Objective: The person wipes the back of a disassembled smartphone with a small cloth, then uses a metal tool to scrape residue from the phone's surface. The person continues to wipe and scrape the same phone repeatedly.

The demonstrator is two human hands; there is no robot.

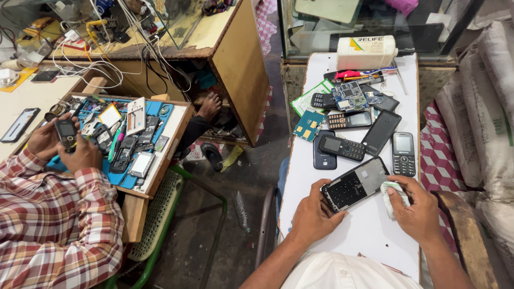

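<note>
My left hand (312, 215) grips the near end of a dark opened phone body (354, 184) that lies tilted on the white bench top (364, 235). My right hand (419, 207) pinches a folded whitish cloth (395, 191) at the phone's right edge. Just beyond lie several keypad phones, among them a black one with a screen (403, 154), a dark one lying slantwise (342, 147) and a flat black back cover (380, 132).
Circuit boards (349, 96) and a white plastic bottle (367, 52) lie at the bench's far end. On the left, another person in a checked shirt (53, 225) holds a small phone (66, 134) over a blue mat with parts (126, 136). Sacks (490, 107) stand at right.
</note>
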